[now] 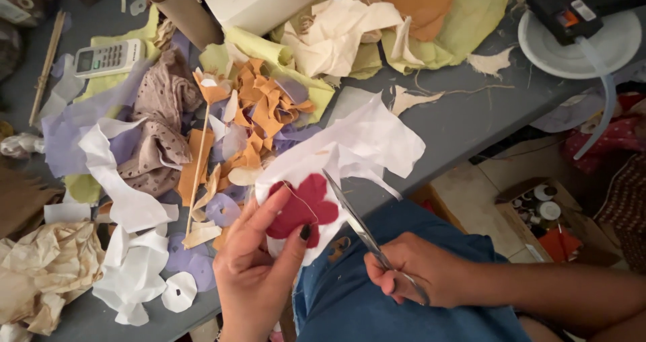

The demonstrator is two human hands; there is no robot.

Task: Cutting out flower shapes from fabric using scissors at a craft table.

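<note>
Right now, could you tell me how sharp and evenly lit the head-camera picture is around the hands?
Head view: soft, even light, no glare; the left hand pinching the dark red flower piece is fairly sharp; the scissors in the right hand look slightly smeared; the glue gun at the top right corner sits darker.

Grey remote point(108, 57), cardboard tube point(183, 9), black glue gun point(572, 9) on white plate point(619, 49), orange scraps point(259, 113).

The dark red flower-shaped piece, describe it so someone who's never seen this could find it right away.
Start at the grey table heaped with fabric scraps and come to its near edge, where the left hand pinches white fabric. The dark red flower-shaped piece lies on it, beside the scissors: the only deep red, lobed shape there.
</note>
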